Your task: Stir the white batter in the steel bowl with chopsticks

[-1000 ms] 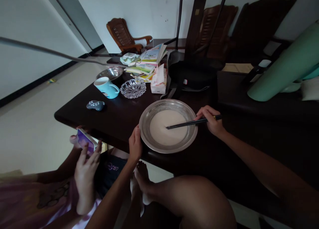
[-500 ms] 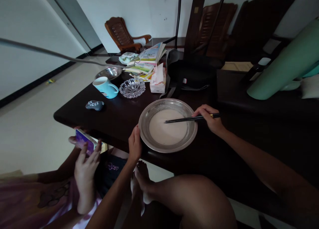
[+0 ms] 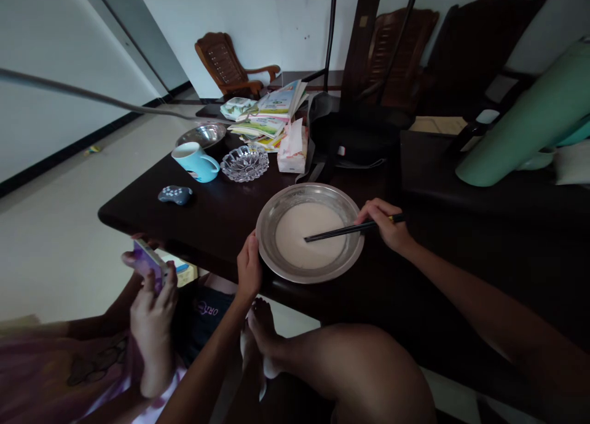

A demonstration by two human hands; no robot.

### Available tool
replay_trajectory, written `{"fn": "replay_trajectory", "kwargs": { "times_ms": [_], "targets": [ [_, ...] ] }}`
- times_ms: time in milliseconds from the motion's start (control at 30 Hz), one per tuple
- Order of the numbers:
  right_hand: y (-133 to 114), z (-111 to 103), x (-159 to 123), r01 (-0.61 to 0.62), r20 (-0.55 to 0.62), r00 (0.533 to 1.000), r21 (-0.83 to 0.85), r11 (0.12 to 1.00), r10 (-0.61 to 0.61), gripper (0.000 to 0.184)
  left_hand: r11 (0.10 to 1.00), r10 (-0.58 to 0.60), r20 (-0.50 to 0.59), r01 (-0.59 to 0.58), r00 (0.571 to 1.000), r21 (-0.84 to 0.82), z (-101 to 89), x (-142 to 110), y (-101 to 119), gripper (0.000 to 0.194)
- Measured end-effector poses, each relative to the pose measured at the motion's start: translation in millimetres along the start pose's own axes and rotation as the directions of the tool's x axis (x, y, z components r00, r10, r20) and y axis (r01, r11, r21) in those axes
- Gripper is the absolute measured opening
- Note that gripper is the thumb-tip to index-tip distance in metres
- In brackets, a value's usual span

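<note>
A wide metal bowl (image 3: pixel 273 221) of pale white batter stands near the front edge of a dark wooden table (image 3: pixel 216 212). My left hand (image 3: pixel 249 267) grips the bowl's left rim, fingers closed against it. My right hand (image 3: pixel 385 226) is closed on a pair of black chopsticks (image 3: pixel 338 231), whose tips dip into the batter near the bowl's middle. My bent knee and foot show below the table edge.
Further back on the table are a blue mug (image 3: pixel 196 161), a glass dish (image 3: pixel 245 163), a small metal bowl (image 3: pixel 205 134), a stack of books (image 3: pixel 271 113), a tissue pack (image 3: pixel 294 146) and a black bag (image 3: pixel 357 138). At my left another person's hands (image 3: pixel 150 307) hold a phone. Chairs stand behind.
The chopsticks have swung round in the batter, tips shifting slightly across the bowl. The neighbouring person's hands and phone moved a little left. My left hand stayed on the rim.
</note>
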State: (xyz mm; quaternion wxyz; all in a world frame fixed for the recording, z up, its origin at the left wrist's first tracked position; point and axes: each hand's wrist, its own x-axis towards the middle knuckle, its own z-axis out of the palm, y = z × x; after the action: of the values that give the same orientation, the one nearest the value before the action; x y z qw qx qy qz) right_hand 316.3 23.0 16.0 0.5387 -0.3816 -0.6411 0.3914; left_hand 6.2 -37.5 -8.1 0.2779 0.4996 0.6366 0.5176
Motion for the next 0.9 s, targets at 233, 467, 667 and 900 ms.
{"fn": "replay_trajectory", "kwargs": {
  "times_ms": [233, 467, 667, 900],
  "targets": [
    [1.1, -1.0, 0.5, 0.001, -0.11, 0.994, 0.019, 1.0, 0.001, 0.037, 1.0, -0.015, 0.012, 0.015, 1.0, 0.008, 0.1, 0.1, 1.1, 0.064],
    [-0.7, -1.6, 0.5, 0.066, -0.06, 0.996, -0.105, 0.992, -0.073, 0.035, 1.0, -0.015, 0.002, 0.015, 1.0, -0.007, 0.1, 0.2, -0.8, 0.065],
    [-0.6, -1.1, -0.2, 0.056, 0.038, 0.998, -0.094, 0.994, -0.052, 0.036, 1.0, -0.008, 0.01, 0.008, 1.0, -0.008, 0.1, 0.0, -1.6, 0.064],
    [2.4, -2.0, 0.4, 0.03, -0.097, 0.995, -0.014, 0.999, -0.031, 0.036, 1.0, -0.01, 0.017, 0.01, 1.0, -0.002, -0.5, -0.3, -2.6, 0.063]
  ]
}}
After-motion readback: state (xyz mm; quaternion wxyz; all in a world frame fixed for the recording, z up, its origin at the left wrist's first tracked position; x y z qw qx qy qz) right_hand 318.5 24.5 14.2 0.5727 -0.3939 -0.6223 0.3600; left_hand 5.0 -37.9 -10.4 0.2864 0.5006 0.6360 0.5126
